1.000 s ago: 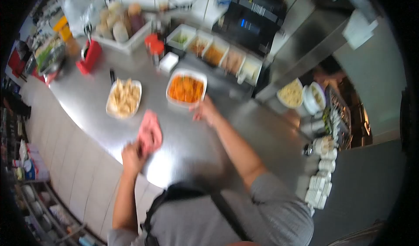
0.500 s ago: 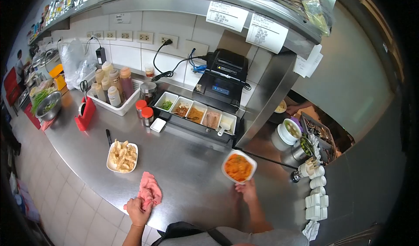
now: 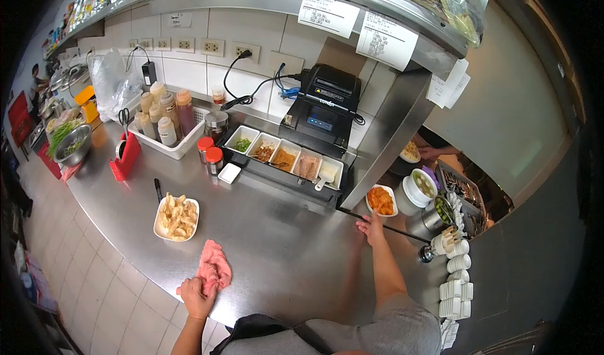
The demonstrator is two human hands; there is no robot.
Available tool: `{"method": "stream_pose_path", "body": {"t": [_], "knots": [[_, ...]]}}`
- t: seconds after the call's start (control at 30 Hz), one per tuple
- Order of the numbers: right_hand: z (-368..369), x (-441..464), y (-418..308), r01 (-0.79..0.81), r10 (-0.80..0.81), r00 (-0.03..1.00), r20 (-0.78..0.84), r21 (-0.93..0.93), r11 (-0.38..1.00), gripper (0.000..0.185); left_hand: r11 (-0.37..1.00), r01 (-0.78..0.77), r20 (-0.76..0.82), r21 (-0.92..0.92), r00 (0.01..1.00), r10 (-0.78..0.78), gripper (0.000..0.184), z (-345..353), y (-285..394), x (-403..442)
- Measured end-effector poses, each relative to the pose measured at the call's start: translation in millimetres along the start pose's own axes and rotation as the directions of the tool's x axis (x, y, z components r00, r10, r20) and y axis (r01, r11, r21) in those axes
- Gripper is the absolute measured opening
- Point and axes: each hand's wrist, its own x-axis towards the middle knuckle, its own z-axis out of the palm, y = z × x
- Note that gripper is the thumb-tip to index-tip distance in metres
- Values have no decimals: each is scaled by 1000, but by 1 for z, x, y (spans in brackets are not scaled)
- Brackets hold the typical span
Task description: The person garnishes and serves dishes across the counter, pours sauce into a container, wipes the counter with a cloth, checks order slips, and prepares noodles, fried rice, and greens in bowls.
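Note:
At the front edge of the counter, my left hand (image 3: 197, 298) is closed on a crumpled pink cloth (image 3: 214, 267) lying on the steel. My right hand (image 3: 373, 229) reaches forward to the right, its thumb and fingers apart. Its fingertips are at the near rim of a white bowl of orange-red food (image 3: 381, 201); whether they touch it I cannot tell. That bowl rests by the opening beside the steel post. Left of the cloth sits a white bowl of pale fried pieces (image 3: 177, 218), with a black-handled utensil (image 3: 157, 188) behind it.
A black printer (image 3: 323, 109) stands behind a row of white topping containers (image 3: 287, 155). Sauce bottles fill a white basket (image 3: 182, 148) to the left. On the right are a soup bowl (image 3: 422, 185), stacked small white dishes (image 3: 458, 264) and another person's hand (image 3: 437, 153).
My right hand has carried the bowl of orange-red food forward and right to the opening, and its fingers have spread. My left hand stays on the pink cloth.

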Motion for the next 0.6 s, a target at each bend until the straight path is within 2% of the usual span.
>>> {"method": "stream_pose_path", "body": {"t": [0.07, 0.17, 0.23, 0.27, 0.3, 0.4, 0.43, 0.5, 0.53, 0.57, 0.6], "knots": [[8, 10, 10, 32, 44, 982, 184, -392, 919, 45, 1000, -11, -3, -8, 1000, 11, 31, 1, -2, 0], [26, -5, 25, 184, 1, 956, 295, -601, 778, 39, 1000, -6, -2, -7, 1000, 6, 31, 0, 1, 2], [36, -17, 63, 459, -319, 888, 330, -620, 636, 28, 1000, -7, -13, -7, 1000, 7, 31, 0, 1, 2], [51, -38, 78, 570, -486, 817, 310, -554, 607, 26, 1000, -15, -23, -9, 1000, 15, 31, 2, -1, 2], [79, -88, 58, 458, -356, 889, 288, -541, 706, 25, 1000, -24, -32, -9, 999, 23, 31, 3, -2, 2], [152, -147, 67, 394, -110, 859, 501, -507, 767, 29, 999, -18, 8, -33, 1000, 19, 30, 0, -2, 5], [177, -160, 67, 528, -114, 760, 639, -506, 682, 22, 999, -26, 4, -38, 1000, 26, 30, -2, -1, 6], [231, -183, 71, 542, -123, 554, 824, -244, 804, 17, 999, -30, 3, -45, 1000, 30, 29, -4, 0, 7], [261, -190, 83, 432, -241, 487, 840, 9, 902, 26, 999, -40, -4, -37, 999, 39, 29, -2, -3, 7], [288, -194, 85, 395, -204, 432, 878, 19, 919, 31, 999, -38, -9, -26, 999, 37, 28, 2, -7, 5], [313, -191, 92, 270, -76, 428, 900, -47, 962, 30, 998, -53, -21, -44, 998, 52, 28, 5, -10, 5]]}}
